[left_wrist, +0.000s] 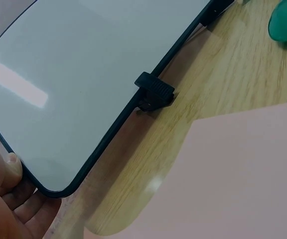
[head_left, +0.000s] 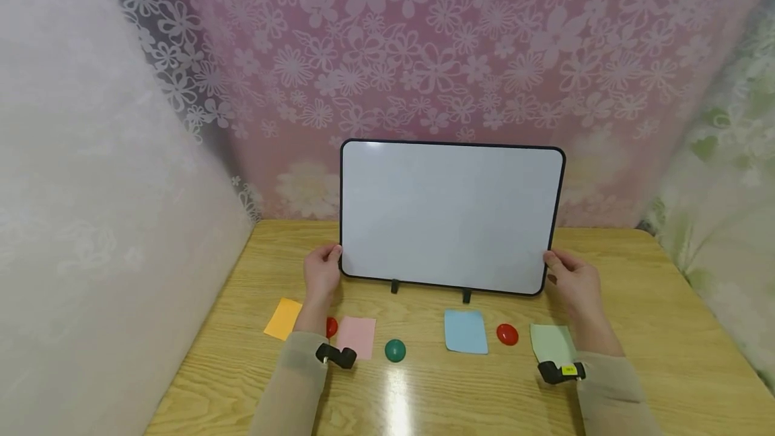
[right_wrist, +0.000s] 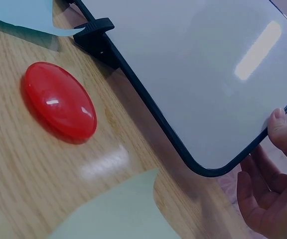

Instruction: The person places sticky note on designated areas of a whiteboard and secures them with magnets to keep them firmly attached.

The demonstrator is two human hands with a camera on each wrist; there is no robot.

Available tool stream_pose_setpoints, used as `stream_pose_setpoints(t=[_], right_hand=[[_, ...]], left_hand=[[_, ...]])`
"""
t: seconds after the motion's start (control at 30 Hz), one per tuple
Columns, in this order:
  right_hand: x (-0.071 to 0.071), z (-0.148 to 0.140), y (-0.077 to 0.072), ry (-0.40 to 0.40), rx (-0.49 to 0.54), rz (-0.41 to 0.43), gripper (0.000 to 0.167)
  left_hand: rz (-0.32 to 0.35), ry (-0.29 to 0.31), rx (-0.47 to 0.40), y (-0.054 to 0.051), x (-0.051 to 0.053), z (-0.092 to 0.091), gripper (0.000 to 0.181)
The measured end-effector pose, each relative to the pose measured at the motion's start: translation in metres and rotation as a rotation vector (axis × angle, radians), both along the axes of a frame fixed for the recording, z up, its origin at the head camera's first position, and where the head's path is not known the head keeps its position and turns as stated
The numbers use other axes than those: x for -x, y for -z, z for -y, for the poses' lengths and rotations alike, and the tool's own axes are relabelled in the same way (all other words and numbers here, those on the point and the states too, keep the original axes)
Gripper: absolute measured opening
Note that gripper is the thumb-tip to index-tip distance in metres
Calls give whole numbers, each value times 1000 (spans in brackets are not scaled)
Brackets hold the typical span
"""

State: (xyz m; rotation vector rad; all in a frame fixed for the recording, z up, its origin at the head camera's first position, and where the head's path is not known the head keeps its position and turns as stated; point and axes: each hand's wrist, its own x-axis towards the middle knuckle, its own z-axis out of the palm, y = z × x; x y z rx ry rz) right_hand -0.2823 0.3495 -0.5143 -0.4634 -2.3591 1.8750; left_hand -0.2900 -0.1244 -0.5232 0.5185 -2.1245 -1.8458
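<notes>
A whiteboard with a thin black frame stands nearly upright, leaning back, on two small black feet at the back of the table. My left hand grips its lower left edge, the thumb on the front and fingers behind. At the lower right edge my right hand pinches the frame, thumb in front; in the right wrist view its other fingers curl behind and below the board. The board's face is blank apart from a light reflection.
On the wooden table, in front of the board, lie orange, pink, blue and pale green paper notes. Among them sit a green round magnet and red ones, one partly behind the left wrist. Floral cloth hangs behind.
</notes>
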Motion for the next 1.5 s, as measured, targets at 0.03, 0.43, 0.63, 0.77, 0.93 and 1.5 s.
stream_pose_setpoints(t=[0.03,0.43,0.63,0.77,0.93,1.5], right_hand=[[-1,0,0,-1,-5,0,58],[-7,3,0,-10,-43,-21,57],[-8,2,0,-14,-70,-56,58],[-9,0,-2,-43,-120,-58,60],[-9,-2,-4,-77,-139,-64,65],[-12,-8,-24,3,-164,-228,57]], left_hand=[[-1,0,3,0,0,0,30],[5,-2,21,-1,-5,1,30],[-12,8,13,-2,-8,1,30],[-45,5,-9,0,-7,1,34],[-57,-2,-57,2,-7,3,42],[-203,-15,-34,-23,-14,-2,45]])
